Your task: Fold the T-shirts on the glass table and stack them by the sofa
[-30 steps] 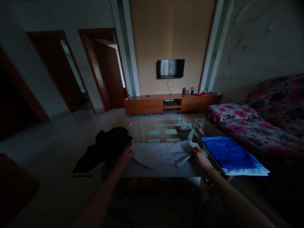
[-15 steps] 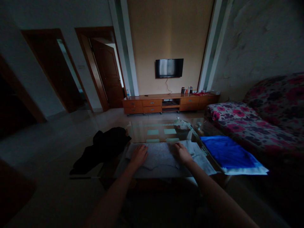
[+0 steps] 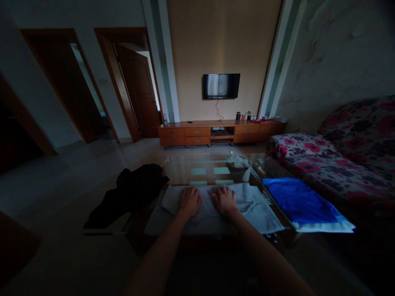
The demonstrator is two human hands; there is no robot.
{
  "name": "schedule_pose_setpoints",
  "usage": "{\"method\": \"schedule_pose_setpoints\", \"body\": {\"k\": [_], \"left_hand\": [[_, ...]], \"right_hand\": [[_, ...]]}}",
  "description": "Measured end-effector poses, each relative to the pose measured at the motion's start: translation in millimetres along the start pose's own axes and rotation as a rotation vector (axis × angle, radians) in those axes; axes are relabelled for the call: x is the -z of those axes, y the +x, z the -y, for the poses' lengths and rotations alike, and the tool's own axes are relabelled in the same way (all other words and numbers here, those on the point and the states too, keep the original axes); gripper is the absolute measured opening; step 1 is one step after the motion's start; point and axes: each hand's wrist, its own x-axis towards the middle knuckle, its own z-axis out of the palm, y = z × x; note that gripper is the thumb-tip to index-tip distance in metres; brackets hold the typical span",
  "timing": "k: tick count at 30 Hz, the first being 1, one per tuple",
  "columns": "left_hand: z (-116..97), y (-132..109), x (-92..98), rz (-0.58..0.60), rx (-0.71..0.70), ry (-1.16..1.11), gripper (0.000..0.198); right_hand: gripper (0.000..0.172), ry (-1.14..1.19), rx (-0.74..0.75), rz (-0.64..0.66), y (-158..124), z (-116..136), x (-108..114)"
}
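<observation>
A light grey garment (image 3: 259, 213), partly folded over itself, lies across the near end of the glass coffee table (image 3: 179, 166). My left hand (image 3: 190, 201) rests flat on the folded layer, left of its middle, fingers pointing away from me. Flat on the same cloth, a short way to the right, is my right hand (image 3: 225, 200) with its fingers spread. Neither hand grips the fabric. Left of the grey cloth a black garment (image 3: 132, 193) is heaped at the table's edge. To the right lies a folded blue cloth (image 3: 299, 201) with a white border.
A flower-patterned sofa (image 3: 311, 152) runs along the right side. Across the room stands a low wooden cabinet (image 3: 197, 131) with bottles (image 3: 243, 116) on top, below a wall television (image 3: 221, 86). A wooden door (image 3: 137, 90) stands ajar at the left.
Both hands have moved inward over the grey garment, closer together. Their fingers now lie flatter on the cloth. The view has shifted slightly.
</observation>
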Motion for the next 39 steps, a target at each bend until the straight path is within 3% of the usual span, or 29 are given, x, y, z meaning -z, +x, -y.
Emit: {"method": "schedule_pose_setpoints", "body": {"k": [5, 12, 16, 20, 25, 31, 34, 39], "left_hand": [[-16, 17, -15.9, 0.075, -0.083, -0.067, 0.064], [-12, 18, -25.0, 0.206, -0.069, -0.075, 0.078], [-9, 17, -24.3, 0.157, 0.014, -0.025, 0.077], [6, 13, -17.2, 0.157, 0.129, 0.037, 0.080], [48, 4, -2.7, 0.134, 0.188, 0.152, 0.073], [95, -6, 4.5, 0.047, 0.150, 0.229, 0.071], [104, -10, 2.1, 0.060, 0.210, 0.214, 0.074], [106, -12, 2.5, 0.151, 0.309, 0.165, 0.084]], "right_hand": [[0.055, 0.105, 0.123, -0.031, 26, 40, -14], [0.067, 0.063, 0.080, 0.191, 33, 35, -25], [0.069, -0.004, 0.083, 0.236, 27, 20, -21], [0.069, -0.089, 0.040, 0.168, 22, -8, -19], [0.071, -0.149, 0.019, 0.129, 17, -44, -9], [0.064, -0.178, 0.051, 0.002, 18, -72, 7], [0.059, -0.220, -0.049, -0.023, 17, -84, 3], [0.061, -0.190, -0.157, 0.044, 13, -93, -6]]}}
